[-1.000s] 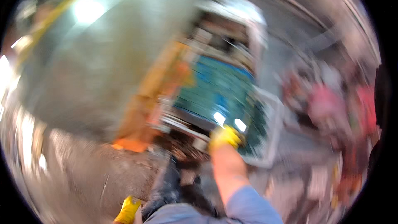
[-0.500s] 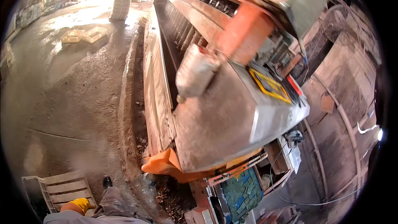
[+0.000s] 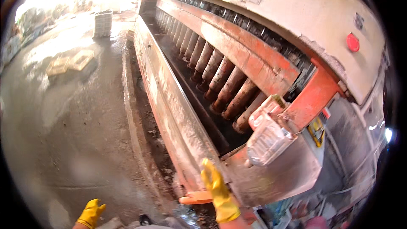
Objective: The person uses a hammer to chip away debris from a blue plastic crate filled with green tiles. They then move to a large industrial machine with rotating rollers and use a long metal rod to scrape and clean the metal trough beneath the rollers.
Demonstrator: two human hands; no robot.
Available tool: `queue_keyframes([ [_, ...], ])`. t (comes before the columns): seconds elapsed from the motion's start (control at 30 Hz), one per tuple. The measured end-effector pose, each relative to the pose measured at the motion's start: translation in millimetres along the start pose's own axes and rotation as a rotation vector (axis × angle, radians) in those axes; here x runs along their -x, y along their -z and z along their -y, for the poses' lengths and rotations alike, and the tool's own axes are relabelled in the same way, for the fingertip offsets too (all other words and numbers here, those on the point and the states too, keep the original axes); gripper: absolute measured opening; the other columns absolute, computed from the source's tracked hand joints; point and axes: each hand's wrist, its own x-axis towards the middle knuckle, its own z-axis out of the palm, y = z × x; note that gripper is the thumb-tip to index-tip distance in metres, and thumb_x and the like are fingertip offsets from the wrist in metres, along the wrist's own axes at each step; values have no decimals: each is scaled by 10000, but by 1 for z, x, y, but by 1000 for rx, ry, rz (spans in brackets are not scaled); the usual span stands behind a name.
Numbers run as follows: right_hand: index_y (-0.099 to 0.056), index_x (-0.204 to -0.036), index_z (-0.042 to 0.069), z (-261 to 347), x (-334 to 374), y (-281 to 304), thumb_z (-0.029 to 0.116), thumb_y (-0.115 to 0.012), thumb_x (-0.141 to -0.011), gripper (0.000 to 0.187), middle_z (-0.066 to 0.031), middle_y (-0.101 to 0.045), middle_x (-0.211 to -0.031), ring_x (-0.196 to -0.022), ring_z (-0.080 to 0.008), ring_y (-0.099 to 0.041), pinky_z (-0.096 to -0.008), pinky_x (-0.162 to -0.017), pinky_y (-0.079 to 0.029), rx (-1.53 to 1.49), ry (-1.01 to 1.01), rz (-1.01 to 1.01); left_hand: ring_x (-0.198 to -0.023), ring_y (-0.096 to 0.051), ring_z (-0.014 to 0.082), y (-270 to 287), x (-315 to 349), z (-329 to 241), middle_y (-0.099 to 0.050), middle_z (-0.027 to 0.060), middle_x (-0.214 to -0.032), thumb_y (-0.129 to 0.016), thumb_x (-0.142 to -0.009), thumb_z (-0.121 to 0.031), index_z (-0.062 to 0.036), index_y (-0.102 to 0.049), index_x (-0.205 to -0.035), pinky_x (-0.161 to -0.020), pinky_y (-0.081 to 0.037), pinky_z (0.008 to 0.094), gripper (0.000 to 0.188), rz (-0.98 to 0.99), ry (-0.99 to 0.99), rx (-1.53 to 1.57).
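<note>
My right hand [image 3: 218, 191], in a yellow rubber glove, reaches up with its fingers stretched out at the near corner of a long machine [image 3: 178, 114]. Its fingertips overlap the machine's dusty side panel; whether they touch it I cannot tell. Nothing shows in that hand. At the lower left, my left hand [image 3: 91, 214], gloved alike, is over the floor with fingers apart and holds nothing. Inside the machine stands a row of dark, rust-stained cylinders [image 3: 218, 74]. A crumpled, clear plastic container [image 3: 269, 140] hangs at the machine's near end, right of my right hand.
An orange flap [image 3: 196, 197] sticks out below the machine's near corner. A red button [image 3: 352, 42] sits on the pale housing at right. Pale crates [image 3: 58, 66] lie on the wet floor, with a crate stack [image 3: 102, 24] farther back. A low kerb [image 3: 131, 118] runs beside the machine.
My view has swung toward the machine, so its cylinders and housing show more. My right hand has come into view at its corner. The left glove has moved right and its fingers now show.
</note>
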Motion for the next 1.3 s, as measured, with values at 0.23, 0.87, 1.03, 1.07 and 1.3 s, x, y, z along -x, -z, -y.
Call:
queue_keyframes([
  [0.23,-558,-1344,-6,-72,-226,-76,400,-744,-866,654,-218,-709,-1102,-986,-394,-697,-483,-885,-552,1011,1,-147,-1129,-652,396,76,-144,-101,-692,190,-1217,-843,-794,-329,-62,-645,-1281,-979,-522,466,590,-303,-618,-43],
  [0.87,-679,-1144,97,-158,-701,-375,471,-684,-900,447,-182,-709,-1205,-1125,-371,-679,-522,-967,-508,984,-336,40,-1151,-633,385,135,-483,-164,-673,212,-1229,-769,-870,-362,-43,-622,-1295,-967,-507,453,551,192,54,126],
  [1.03,-709,-1045,78,-187,-766,-417,461,-680,-892,413,-200,-741,-1054,-1032,-391,-702,-503,-921,-535,990,-264,-58,-1168,-625,389,185,-592,-130,-666,216,-1242,-755,-876,-374,-38,-620,-1297,-977,-501,455,555,200,174,140],
  [1.07,-708,-998,75,-188,-768,-422,481,-667,-894,421,-206,-741,-1008,-985,-397,-706,-514,-883,-544,993,-213,-93,-1171,-624,390,195,-615,-120,-665,217,-1245,-752,-877,-377,-37,-619,-1297,-979,-500,456,556,200,204,145],
  [1.3,-677,-900,70,-197,-764,-435,527,-521,-993,492,-221,-716,-906,-860,-441,-682,-547,-780,-535,1178,-169,-179,-1195,-612,395,307,-787,-56,-656,224,-1264,-733,-885,-395,-30,-615,-1299,-993,-491,459,564,180,344,144],
])
